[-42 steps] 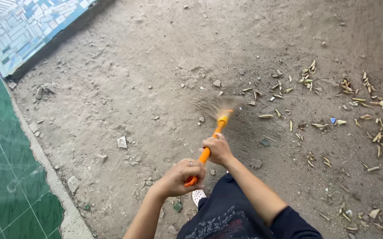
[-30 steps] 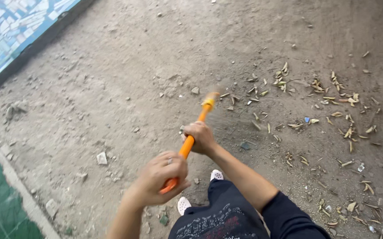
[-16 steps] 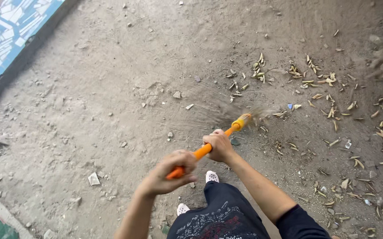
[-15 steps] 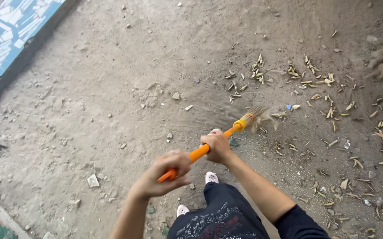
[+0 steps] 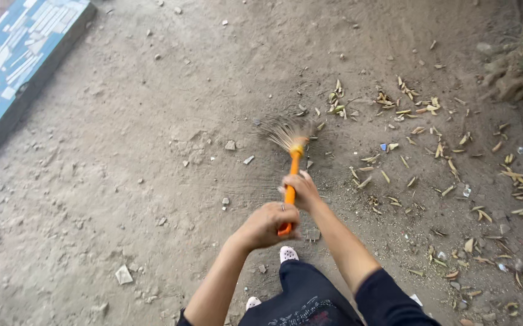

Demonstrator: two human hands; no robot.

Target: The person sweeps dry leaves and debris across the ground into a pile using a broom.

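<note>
Both hands grip one broom (image 5: 290,158): the left hand (image 5: 266,224) is clenched around the lower end of its orange handle, and the right hand (image 5: 301,189) is wrapped around the handle just ahead of it. The bristles fan out on the dirt ground (image 5: 122,139) beyond the right hand. Far to the left lies a mosaic curb (image 5: 14,66), and stones (image 5: 230,145) sit ahead-left of the hands. Dry leaves (image 5: 442,151) are scattered to the right.
</note>
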